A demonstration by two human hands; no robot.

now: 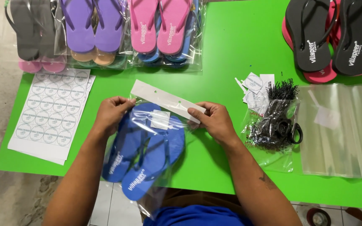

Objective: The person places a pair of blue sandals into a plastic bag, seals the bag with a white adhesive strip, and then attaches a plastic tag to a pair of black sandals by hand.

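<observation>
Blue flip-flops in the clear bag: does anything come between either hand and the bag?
Nothing visible does. The left hand and right hand both grip the clear plastic bag directly at its white header strip, with the blue flip-flops inside.

Bright, even daylight, sharp focus, glare on clear plastic.

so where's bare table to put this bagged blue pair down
Barest patch: the green table between the bagged pink pair and the black pairs. A smaller strip lies by the right hand, before the black tag pile. Left is crowded by the sticker sheets, right by clear bags.
</observation>
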